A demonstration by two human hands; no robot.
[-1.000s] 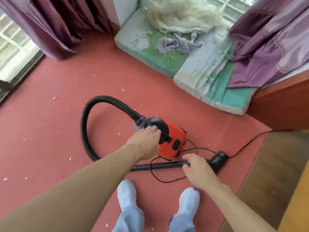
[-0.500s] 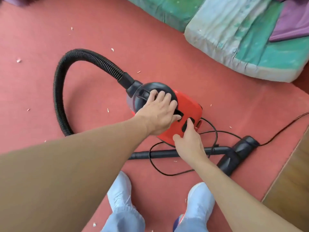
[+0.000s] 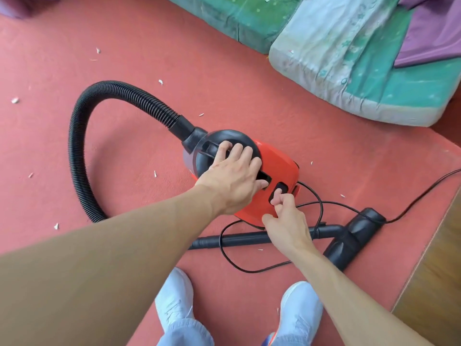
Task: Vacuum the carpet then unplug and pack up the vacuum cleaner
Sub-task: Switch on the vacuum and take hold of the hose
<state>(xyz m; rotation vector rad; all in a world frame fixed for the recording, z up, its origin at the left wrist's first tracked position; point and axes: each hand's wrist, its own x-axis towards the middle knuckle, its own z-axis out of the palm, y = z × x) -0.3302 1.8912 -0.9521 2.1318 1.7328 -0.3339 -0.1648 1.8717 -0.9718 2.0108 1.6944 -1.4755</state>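
A red vacuum cleaner with a black dome sits on the red carpet. Its ribbed black hose loops out to the left. The black wand and floor nozzle lie just in front of the body. A thin black power cord curls over the wand and runs off to the right. My left hand lies flat on the dome, fingers spread, thumb by the handle slot. My right hand is curled, one fingertip touching the black switch at the body's rear.
Small white scraps are scattered over the carpet. Green and pale cushions lie at the top right, with purple cloth on them. A wooden floor begins at the carpet's right edge. My two pale shoes stand below the wand.
My right hand left the wand and came up to the switch on the red body. My left hand went from gripping the handle to lying flat. The view moved closer.
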